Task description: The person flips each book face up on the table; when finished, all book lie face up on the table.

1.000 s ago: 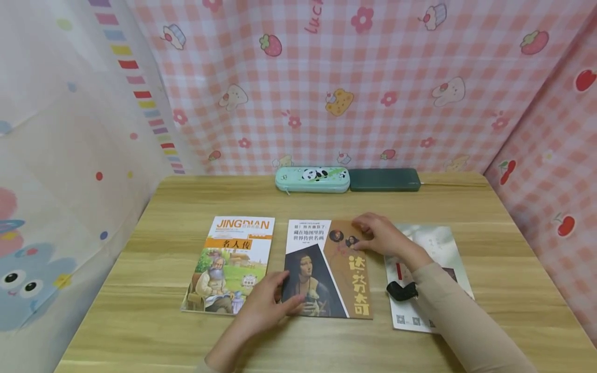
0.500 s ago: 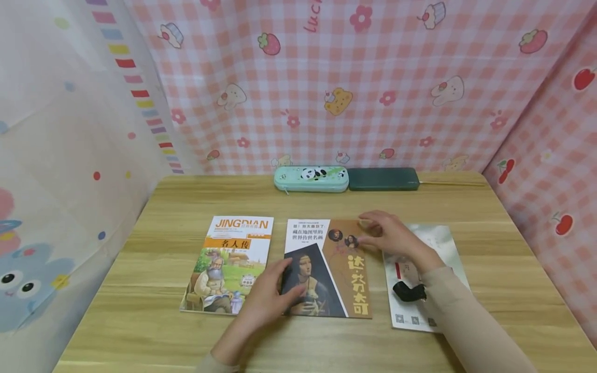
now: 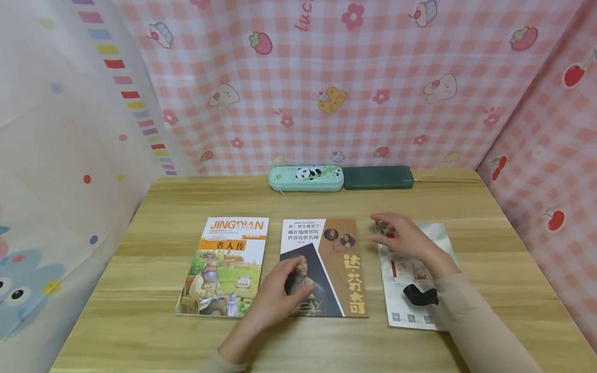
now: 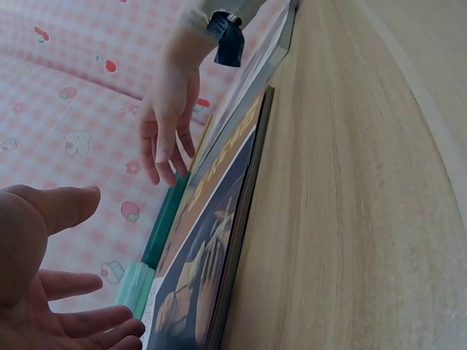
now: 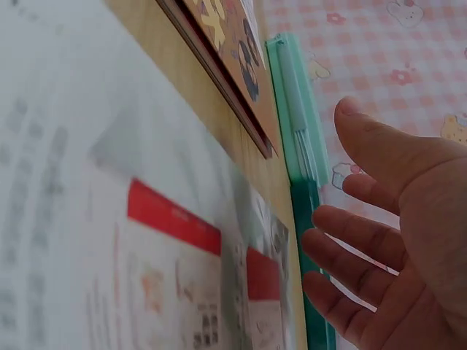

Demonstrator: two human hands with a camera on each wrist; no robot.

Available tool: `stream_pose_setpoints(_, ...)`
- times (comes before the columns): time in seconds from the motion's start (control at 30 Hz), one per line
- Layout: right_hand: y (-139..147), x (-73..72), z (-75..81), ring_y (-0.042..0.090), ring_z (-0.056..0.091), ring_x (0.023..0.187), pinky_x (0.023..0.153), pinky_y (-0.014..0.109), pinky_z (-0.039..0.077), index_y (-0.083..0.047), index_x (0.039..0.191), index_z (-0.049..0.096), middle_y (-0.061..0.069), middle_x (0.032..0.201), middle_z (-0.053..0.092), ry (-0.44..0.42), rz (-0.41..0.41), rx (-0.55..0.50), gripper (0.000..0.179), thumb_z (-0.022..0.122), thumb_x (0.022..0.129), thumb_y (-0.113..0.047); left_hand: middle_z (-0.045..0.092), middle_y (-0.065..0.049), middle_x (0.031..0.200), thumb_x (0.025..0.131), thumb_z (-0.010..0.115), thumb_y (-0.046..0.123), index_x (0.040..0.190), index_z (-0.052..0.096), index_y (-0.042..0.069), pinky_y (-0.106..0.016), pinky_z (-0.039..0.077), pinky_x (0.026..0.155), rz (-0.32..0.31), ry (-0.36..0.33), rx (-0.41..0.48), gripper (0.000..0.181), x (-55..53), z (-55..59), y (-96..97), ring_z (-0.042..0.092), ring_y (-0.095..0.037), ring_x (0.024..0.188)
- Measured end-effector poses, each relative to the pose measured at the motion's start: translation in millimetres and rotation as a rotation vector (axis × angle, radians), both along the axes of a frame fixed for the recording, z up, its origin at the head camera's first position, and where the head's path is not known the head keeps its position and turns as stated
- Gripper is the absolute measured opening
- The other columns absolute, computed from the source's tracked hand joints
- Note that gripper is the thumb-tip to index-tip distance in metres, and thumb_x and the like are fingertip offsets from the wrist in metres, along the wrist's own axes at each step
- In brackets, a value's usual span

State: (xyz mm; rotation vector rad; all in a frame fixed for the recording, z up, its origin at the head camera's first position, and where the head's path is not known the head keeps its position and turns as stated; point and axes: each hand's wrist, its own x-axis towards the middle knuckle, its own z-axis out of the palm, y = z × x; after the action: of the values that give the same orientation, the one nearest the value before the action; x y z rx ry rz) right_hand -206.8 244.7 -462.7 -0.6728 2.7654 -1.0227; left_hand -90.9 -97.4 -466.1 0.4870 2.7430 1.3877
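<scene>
Three books lie in a row on the wooden table. My left hand [image 3: 279, 291] hovers over the lower left part of the middle book [image 3: 332, 272], fingers relaxed and thumb apart; its cover has a portrait painting and a brown panel. In the left wrist view nothing is between the left fingers [image 4: 87, 321]. My right hand [image 3: 410, 239] is over the top of the right book [image 3: 403, 272], a pale cover with a red mark, partly hidden by hand and sleeve. The right wrist view shows the right fingers [image 5: 354, 255] loosely spread, holding nothing. The left book [image 3: 228, 274] has an orange title.
At the table's back edge a mint panda pencil case [image 3: 306, 179] stands end to end with a dark green case [image 3: 379, 177]. A thin stick [image 3: 445, 181] extends to its right. Pink checked cloth [image 3: 298, 77] hangs behind the table [image 3: 154, 248]. A black device [image 4: 228, 40] is strapped to my right wrist.
My right hand has left the middle book's upper right corner and moved right, over the right book. The left hand has drawn slightly over the middle book's cover. The books stay put.
</scene>
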Motion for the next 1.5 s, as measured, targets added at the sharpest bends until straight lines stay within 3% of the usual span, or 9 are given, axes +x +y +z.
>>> stream_pose_setpoints(0.33, 25, 3.1, 5.3, 0.04, 0.058, 0.119, 0.097, 0.058, 0.051, 0.003, 0.143, 0.052, 0.024, 0.138, 0.058, 0.022, -0.053, -0.01, 0.057, 0.072, 0.097, -0.022, 0.048, -0.026, 0.149, 0.093, 0.073, 0.038, 0.143, 0.051, -0.004, -0.054, 0.035, 0.116, -0.076, -0.038, -0.031, 0.069, -2.1, -1.2, 8.0, 0.043, -0.041, 0.14)
stream_pose_setpoints(0.67, 50, 9.0, 1.7, 0.041, 0.059, 0.117, 0.098, 0.06, 0.049, 0.005, 0.141, 0.054, 0.025, 0.134, 0.06, 0.041, -0.073, -0.001, 0.055, 0.074, 0.094, -0.016, 0.053, -0.018, 0.147, 0.091, 0.076, 0.034, 0.144, 0.052, 0.002, -0.049, 0.038, 0.116, -0.177, -0.037, -0.021, 0.066, -3.5, -6.7, 36.8, 0.049, -0.033, 0.137)
stream_pose_setpoints(0.87, 63, 13.7, -0.4, 0.043, 0.057, 0.12, 0.1, 0.062, 0.047, 0.006, 0.141, 0.053, 0.027, 0.136, 0.058, 0.015, -0.104, 0.007, 0.055, 0.072, 0.096, -0.019, 0.051, -0.017, 0.149, 0.093, 0.074, 0.033, 0.143, 0.052, 0.001, -0.047, 0.036, 0.117, -0.215, -0.069, -0.072, 0.064, -0.7, -9.1, 51.1, 0.046, -0.031, 0.139)
stream_pose_setpoints(1.13, 79, 18.9, -1.0, 0.044, 0.055, 0.121, 0.101, 0.063, 0.045, 0.007, 0.141, 0.052, 0.029, 0.133, 0.058, -0.02, -0.13, -0.003, 0.057, 0.072, 0.096, -0.022, 0.047, -0.014, 0.153, 0.094, 0.071, 0.04, 0.147, 0.05, 0.004, -0.043, 0.035, 0.118, -0.295, -0.041, -0.132, 0.068, 3.8, -9.1, 70.5, 0.044, -0.03, 0.141)
stream_pose_setpoints(1.5, 98, 23.4, -4.7, 0.045, 0.055, 0.12, 0.101, 0.064, 0.045, 0.007, 0.141, 0.051, 0.029, 0.132, 0.058, -0.016, -0.204, 0.011, 0.057, 0.069, 0.098, -0.026, 0.047, -0.012, 0.153, 0.094, 0.072, 0.04, 0.148, 0.049, 0.005, -0.04, 0.034, 0.118, -0.349, -0.035, -0.127, 0.069, 9.4, -10.1, 88.0, 0.044, -0.027, 0.141)
